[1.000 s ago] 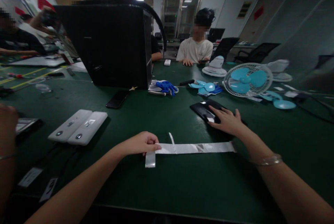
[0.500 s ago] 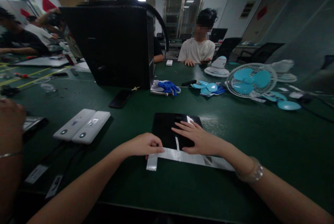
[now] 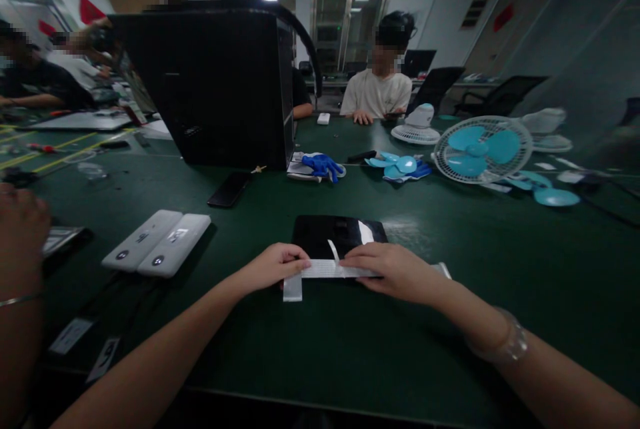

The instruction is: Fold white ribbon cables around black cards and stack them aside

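A long white strip (image 3: 323,270) lies across the near edge of a flat black device (image 3: 336,236) on the green table (image 3: 350,342). My left hand (image 3: 274,266) pinches the strip's left end, fingers closed on it. My right hand (image 3: 391,269) presses down on the strip's middle and right part, fingers together and laid over it. A short flap of the strip sticks up between the two hands. The strip's far right tip (image 3: 443,270) shows past my right wrist.
Two white remote-like units (image 3: 156,251) lie at left, a black phone (image 3: 229,189) behind them. A black box (image 3: 215,86) stands at the back. Blue gloves (image 3: 320,166), blue fan blades (image 3: 397,166) and a fan (image 3: 481,148) sit beyond. Another person's hand (image 3: 20,229) is at far left.
My right hand slid the black device from the right to the middle, then settled onto the strip. The strip now lies over the device's near edge. My left hand kept its pinch.
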### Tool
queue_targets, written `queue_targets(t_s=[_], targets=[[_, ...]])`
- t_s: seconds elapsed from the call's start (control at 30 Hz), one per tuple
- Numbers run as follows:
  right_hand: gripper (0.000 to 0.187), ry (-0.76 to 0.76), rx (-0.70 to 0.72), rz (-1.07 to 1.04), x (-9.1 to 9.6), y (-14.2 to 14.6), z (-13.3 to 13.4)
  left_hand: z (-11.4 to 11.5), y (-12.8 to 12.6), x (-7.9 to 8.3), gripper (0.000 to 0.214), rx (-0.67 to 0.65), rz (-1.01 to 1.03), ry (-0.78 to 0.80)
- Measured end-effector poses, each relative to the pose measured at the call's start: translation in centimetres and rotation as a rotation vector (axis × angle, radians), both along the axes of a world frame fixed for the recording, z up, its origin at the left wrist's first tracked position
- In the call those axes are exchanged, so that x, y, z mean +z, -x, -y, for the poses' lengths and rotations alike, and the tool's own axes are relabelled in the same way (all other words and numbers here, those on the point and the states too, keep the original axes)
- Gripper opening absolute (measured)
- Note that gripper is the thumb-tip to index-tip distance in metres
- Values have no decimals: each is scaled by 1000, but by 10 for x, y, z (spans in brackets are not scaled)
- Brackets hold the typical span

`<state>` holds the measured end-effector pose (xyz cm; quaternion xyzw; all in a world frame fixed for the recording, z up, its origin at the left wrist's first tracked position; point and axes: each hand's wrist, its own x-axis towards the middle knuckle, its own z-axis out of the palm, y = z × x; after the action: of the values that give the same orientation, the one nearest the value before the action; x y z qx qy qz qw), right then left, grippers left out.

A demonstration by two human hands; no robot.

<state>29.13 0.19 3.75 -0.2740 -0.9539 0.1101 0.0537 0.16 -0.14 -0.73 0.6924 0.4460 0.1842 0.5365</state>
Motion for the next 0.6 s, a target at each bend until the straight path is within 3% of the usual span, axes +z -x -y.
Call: queue_targets(t_s=[0.2, 0.4, 0.6], targets=[[44, -196, -3, 97, -4, -2, -2, 4, -1, 10, 39, 79, -207, -211], [42, -222, 1, 99, -5, 0, -1, 7, -6, 10, 37, 72, -485, -470], [40, -198, -11, 100, -10, 5, 0, 6, -7, 5, 41, 50, -595, -533]])
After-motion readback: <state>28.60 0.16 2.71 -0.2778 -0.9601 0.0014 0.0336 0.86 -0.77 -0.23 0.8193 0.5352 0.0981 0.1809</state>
